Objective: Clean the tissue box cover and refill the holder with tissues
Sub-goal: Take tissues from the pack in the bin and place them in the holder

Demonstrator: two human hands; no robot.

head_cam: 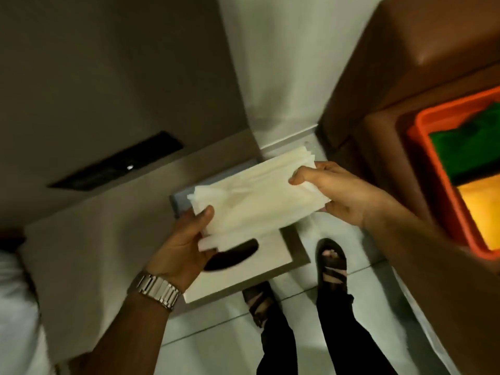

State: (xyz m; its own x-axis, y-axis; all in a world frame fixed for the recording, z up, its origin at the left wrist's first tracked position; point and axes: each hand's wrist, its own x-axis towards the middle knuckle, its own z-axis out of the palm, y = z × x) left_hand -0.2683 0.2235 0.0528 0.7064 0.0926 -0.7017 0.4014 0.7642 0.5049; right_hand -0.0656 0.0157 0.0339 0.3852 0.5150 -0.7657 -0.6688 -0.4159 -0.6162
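Both hands grip one stack of white tissues [254,196], the left hand [184,244] pinching its near end and the right hand [335,193] its far end, held just above the slotted tissue box cover [243,269].

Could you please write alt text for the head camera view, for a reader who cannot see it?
Both hands hold a stack of white tissues, the left hand at its near end and the right hand at its far end, above a white tissue box cover with a dark oval slot. Sandalled feet stand on the pale floor below.
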